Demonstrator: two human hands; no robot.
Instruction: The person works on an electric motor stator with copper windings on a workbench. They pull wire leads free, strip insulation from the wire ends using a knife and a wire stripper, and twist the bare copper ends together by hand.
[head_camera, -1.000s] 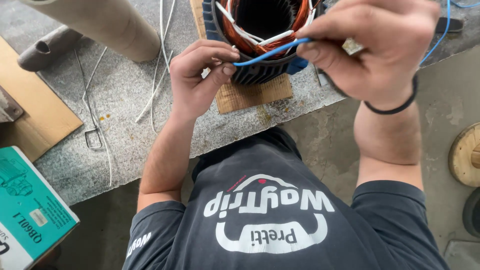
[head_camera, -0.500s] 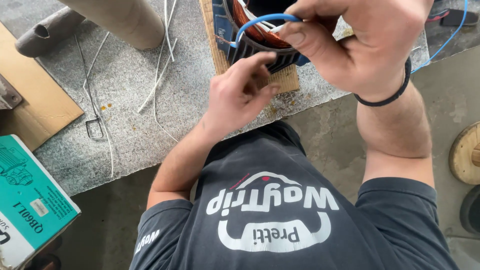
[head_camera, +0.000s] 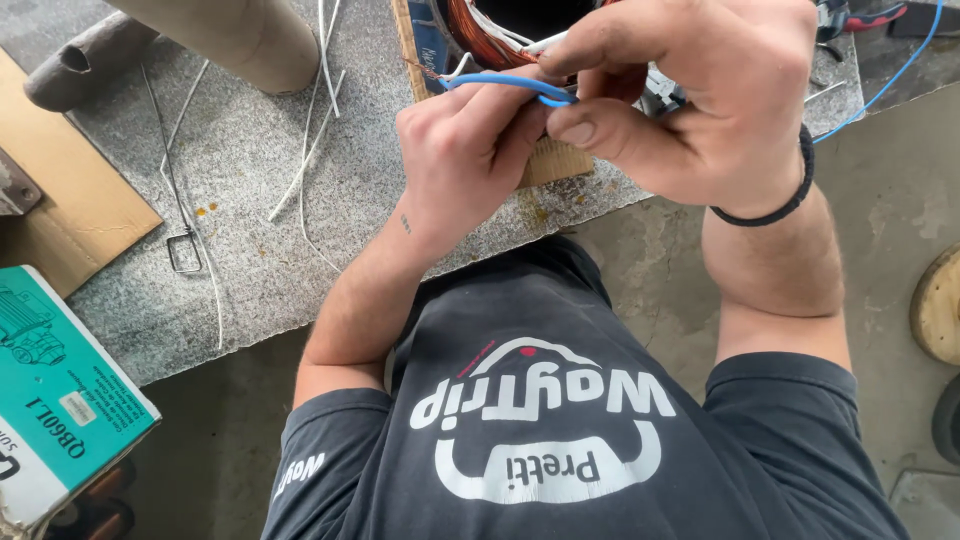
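Note:
A motor stator with copper windings (head_camera: 470, 25) stands on a wooden block at the top edge of a grey stone worktop (head_camera: 250, 200). My left hand (head_camera: 465, 165) and my right hand (head_camera: 690, 100) meet just in front of it. Both pinch a blue insulated wire (head_camera: 505, 85) that loops out from the windings. The right thumb and forefinger press on the wire's near end; the left fingers grip it right beside them. White sleeved leads poke out of the stator above the hands. The rest of the stator is cut off by the frame.
A cardboard tube (head_camera: 240, 35) and a grey pipe piece (head_camera: 85, 60) lie at the back left. Loose white wires (head_camera: 310, 130) trail over the worktop beside a cardboard sheet (head_camera: 70, 210). A teal box (head_camera: 55, 400) sits at the lower left. Pliers with red handles (head_camera: 860, 15) lie at the top right.
My left hand has risen from the stator's lower side to join the right hand on the blue wire. The view has shifted down, so less of the stator shows.

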